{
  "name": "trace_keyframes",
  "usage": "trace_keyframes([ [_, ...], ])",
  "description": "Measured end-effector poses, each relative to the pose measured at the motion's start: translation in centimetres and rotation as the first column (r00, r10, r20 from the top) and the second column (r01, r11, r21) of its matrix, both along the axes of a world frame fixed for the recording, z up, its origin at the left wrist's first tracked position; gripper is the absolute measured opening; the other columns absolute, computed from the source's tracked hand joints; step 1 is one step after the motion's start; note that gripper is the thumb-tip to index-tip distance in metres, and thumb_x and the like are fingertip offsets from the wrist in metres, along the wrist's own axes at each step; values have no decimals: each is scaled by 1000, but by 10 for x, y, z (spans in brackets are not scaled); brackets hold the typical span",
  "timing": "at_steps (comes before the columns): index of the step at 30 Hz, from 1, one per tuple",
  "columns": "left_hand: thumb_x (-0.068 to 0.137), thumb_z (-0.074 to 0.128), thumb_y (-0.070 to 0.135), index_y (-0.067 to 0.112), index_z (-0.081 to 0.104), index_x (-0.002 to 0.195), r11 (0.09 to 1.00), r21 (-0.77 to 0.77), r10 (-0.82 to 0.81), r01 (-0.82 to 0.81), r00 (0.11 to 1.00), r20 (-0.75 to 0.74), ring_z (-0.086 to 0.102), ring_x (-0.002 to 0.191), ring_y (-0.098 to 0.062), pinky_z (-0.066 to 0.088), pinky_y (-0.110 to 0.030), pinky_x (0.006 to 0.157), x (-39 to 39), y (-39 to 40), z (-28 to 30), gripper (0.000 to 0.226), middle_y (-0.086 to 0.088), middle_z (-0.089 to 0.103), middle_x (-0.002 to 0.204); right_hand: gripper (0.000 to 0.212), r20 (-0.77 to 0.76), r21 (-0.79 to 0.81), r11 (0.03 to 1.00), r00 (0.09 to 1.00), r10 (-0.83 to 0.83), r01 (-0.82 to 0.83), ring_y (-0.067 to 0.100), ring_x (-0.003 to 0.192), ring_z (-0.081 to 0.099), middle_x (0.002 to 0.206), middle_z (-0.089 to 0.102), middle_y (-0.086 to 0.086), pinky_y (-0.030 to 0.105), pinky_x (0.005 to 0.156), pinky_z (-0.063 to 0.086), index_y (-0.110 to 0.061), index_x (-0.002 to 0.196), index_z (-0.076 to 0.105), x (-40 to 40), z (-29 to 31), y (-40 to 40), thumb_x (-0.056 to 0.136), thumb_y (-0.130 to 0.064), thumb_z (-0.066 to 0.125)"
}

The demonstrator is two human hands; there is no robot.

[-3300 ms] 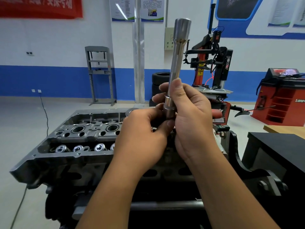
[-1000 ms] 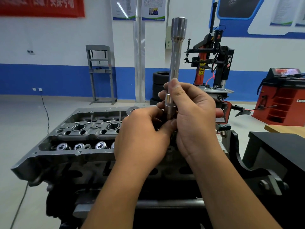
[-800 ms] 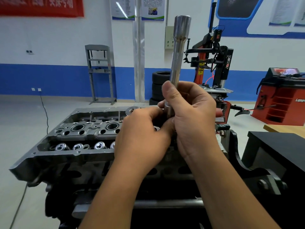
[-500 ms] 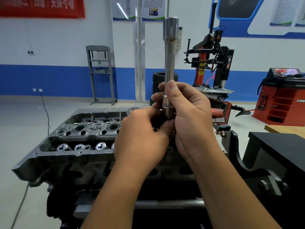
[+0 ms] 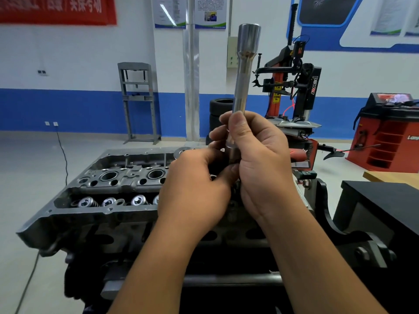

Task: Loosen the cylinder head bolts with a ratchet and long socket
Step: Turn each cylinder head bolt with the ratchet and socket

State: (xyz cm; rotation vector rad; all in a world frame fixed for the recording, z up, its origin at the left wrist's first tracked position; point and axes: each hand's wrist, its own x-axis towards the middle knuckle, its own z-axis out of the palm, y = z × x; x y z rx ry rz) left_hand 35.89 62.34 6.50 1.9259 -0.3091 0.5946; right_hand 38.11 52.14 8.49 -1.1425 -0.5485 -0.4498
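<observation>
Steel long socket (image 5: 243, 80) upright in front of us, wide end up, tilted slightly right; half a second ago it stood near plumb, so we are rocking it. Right hand (image 5: 260, 164) clamped round its lower end, thumb along shaft. Left hand (image 5: 199, 184) curled at its base, pinching something hidden; ratchet not visible, cannot tell. We judge socket seating on drive, not yet locked. Cylinder head (image 5: 108, 189) below hands, bolts untouched.

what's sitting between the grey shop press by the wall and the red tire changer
In the head view, a silvery vertical pipe on the wall and stacked black tires lie between the shop press and tire changer; nearer, the long socket rises from the right hand.
</observation>
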Motion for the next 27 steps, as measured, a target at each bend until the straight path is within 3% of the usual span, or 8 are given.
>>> trace_keyframes([
  [3, 74, 67, 53, 45, 75, 101, 998, -5, 64, -64, 998, 19, 75, 91, -9, 61, -47, 82, 2, -2, -2, 30, 23, 77, 89, 16, -26, 27, 1000, 1000, 17, -16, 19, 74, 68, 81, 74, 7, 34, 72, 56, -20, 86, 73, -2, 2, -1, 90, -35, 68],
  [8, 66, 68, 61, 57, 68, 103, 991, 3, 131, -131, 991, 33, 73, 86, -4, 62, -42, 80, 1, -4, -2, 37, 28, 75, 85, 12, 1, 63, 993, 995, -100, 100, 19, 67, 66, 77, 70, 5, 32, 65, 57, -26, 78, 72, -2, 1, -1, 82, -34, 80],
  [12, 78, 64, 56, 42, 77, 104, 999, 5, 33, -33, 999, 16, 75, 86, -14, 62, -49, 80, 0, -3, -1, 33, 22, 77, 90, 18, -3, 44, 996, 997, -78, 78, 18, 68, 65, 77, 72, 6, 35, 68, 57, -22, 80, 72, -1, 0, -1, 91, -36, 69],
  [15, 79, 62, 51, 43, 76, 109, 1000, 23, 6, -6, 1000, 6, 75, 92, -15, 61, -49, 84, 0, -2, 0, 34, 21, 78, 95, 23, -14, 47, 998, 999, -29, 30, 17, 67, 65, 77, 73, 7, 29, 66, 56, -19, 84, 72, -1, 1, -2, 96, -36, 63],
  [23, 77, 80, 50, 44, 77, 98, 995, -26, 100, -98, 993, 65, 73, 89, -2, 61, -44, 83, 3, 0, -7, 22, 26, 76, 88, 12, 12, 61, 992, 994, -107, 107, 20, 69, 65, 77, 71, 5, 34, 67, 58, -25, 79, 71, -4, 1, -2, 84, -35, 77],
  [27, 80, 67, 54, 41, 79, 103, 1000, -6, -4, 4, 1000, 21, 75, 88, -10, 62, -49, 80, 1, 1, -1, 29, 22, 78, 90, 20, 18, 34, 997, 997, -70, 69, 18, 68, 65, 77, 74, 5, 32, 68, 57, -23, 81, 72, -3, 0, -1, 94, -37, 66],
])
